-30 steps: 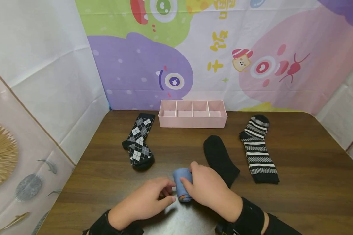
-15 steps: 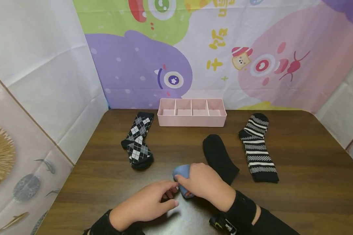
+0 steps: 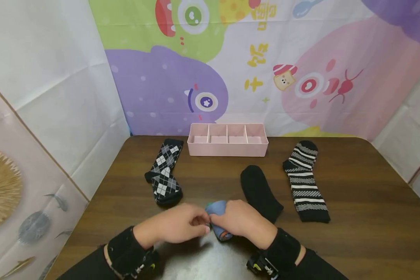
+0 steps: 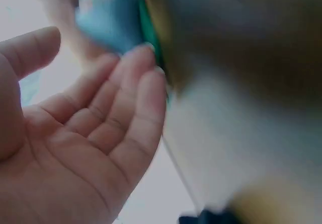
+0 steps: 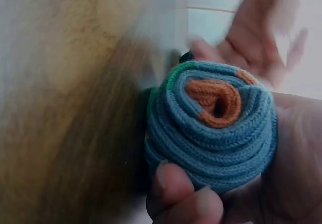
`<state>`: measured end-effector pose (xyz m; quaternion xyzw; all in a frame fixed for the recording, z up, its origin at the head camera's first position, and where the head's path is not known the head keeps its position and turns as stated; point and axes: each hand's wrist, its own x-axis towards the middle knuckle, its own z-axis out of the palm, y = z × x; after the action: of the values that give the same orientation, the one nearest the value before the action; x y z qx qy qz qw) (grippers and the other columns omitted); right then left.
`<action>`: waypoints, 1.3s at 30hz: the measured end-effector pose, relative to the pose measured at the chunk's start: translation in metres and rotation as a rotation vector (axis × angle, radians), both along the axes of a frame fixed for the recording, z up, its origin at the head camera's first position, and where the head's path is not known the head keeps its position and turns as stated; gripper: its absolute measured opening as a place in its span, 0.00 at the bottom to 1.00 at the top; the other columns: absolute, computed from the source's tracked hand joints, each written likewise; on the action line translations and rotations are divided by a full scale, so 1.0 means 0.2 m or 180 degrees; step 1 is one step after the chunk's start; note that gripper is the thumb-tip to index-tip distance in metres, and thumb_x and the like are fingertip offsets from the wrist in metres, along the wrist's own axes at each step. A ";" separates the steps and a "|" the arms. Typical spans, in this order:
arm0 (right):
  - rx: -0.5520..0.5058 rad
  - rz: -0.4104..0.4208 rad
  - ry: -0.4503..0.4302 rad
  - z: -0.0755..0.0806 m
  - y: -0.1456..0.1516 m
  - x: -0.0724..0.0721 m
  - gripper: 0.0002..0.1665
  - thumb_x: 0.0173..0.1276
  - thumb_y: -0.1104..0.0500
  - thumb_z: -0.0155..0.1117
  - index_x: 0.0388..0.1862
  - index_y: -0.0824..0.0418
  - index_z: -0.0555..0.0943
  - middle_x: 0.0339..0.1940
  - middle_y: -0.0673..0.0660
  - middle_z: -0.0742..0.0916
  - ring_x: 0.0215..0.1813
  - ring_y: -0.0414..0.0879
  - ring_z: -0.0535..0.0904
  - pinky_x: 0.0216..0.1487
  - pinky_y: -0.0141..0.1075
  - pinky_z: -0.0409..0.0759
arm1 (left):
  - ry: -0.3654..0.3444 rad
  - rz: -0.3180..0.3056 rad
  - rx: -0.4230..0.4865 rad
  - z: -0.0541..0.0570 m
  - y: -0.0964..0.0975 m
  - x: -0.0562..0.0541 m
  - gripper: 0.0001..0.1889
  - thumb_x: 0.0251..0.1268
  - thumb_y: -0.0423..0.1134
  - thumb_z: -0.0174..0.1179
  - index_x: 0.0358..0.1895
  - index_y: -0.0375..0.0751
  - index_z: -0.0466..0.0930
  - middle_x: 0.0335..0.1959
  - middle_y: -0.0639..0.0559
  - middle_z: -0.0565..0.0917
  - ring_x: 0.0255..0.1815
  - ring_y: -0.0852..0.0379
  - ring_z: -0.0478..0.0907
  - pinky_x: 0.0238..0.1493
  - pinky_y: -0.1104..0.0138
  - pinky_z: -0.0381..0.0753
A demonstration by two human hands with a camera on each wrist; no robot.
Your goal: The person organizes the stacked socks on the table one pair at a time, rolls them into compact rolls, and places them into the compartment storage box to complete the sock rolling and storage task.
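Resting within the right fingers (image 5: 176, 186): a blue roll (image 5: 221, 156) (knitted).

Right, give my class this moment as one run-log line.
right grip: holds rolled blue sock | left grip: beside it, contact unclear | on table: argyle sock, black sock, striped sock | far edge: pink divided tray
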<state>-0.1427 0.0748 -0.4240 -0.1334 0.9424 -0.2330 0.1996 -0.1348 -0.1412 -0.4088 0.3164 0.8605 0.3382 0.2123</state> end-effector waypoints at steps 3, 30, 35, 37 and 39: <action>-0.0035 0.0021 0.0004 -0.01 0.01 -0.02 0.31 0.70 0.32 0.58 0.25 0.57 0.79 0.23 0.53 0.80 0.22 0.46 0.75 0.24 0.39 0.70 | 0.0207 0.0096 -0.0142 0.08 0.00 -0.16 0.12 0.74 0.44 0.63 0.51 0.41 0.83 0.37 0.60 0.84 0.39 0.63 0.81 0.46 0.62 0.81; -0.0035 -0.0072 -0.0028 -0.04 0.00 -0.04 0.31 0.69 0.32 0.62 0.40 0.60 0.82 0.29 0.51 0.80 0.29 0.43 0.76 0.38 0.43 0.79 | 0.0935 0.2124 -0.1154 0.12 -0.07 -1.19 0.32 0.82 0.47 0.37 0.77 0.25 0.54 0.70 0.26 0.70 0.70 0.29 0.68 0.68 0.40 0.66; -0.0111 -0.0080 0.0048 -0.06 0.02 -0.02 0.28 0.68 0.33 0.63 0.37 0.58 0.83 0.29 0.49 0.80 0.30 0.42 0.76 0.38 0.41 0.80 | 0.0668 0.2156 -0.0847 0.05 -0.05 -1.26 0.32 0.81 0.44 0.37 0.80 0.29 0.50 0.75 0.28 0.64 0.74 0.31 0.63 0.73 0.41 0.59; -0.0120 -0.0100 0.0056 -0.07 0.03 -0.02 0.28 0.68 0.33 0.63 0.37 0.58 0.83 0.30 0.48 0.81 0.30 0.41 0.77 0.38 0.42 0.80 | 0.0567 0.2078 -0.0792 0.03 -0.03 -1.28 0.32 0.81 0.43 0.38 0.81 0.31 0.47 0.77 0.29 0.62 0.76 0.31 0.61 0.74 0.42 0.57; -0.0110 -0.0129 0.0038 -0.08 0.03 -0.02 0.28 0.67 0.33 0.63 0.37 0.57 0.83 0.31 0.48 0.81 0.31 0.41 0.77 0.38 0.42 0.80 | 0.0514 0.1983 -0.0773 0.01 -0.01 -1.30 0.32 0.82 0.42 0.37 0.82 0.33 0.45 0.78 0.29 0.60 0.77 0.32 0.58 0.75 0.43 0.55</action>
<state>-0.1457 0.0812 -0.4399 -0.1191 0.9419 -0.2524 0.1868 -0.3938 -0.1440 -0.4059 0.0367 0.9638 0.2557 0.0662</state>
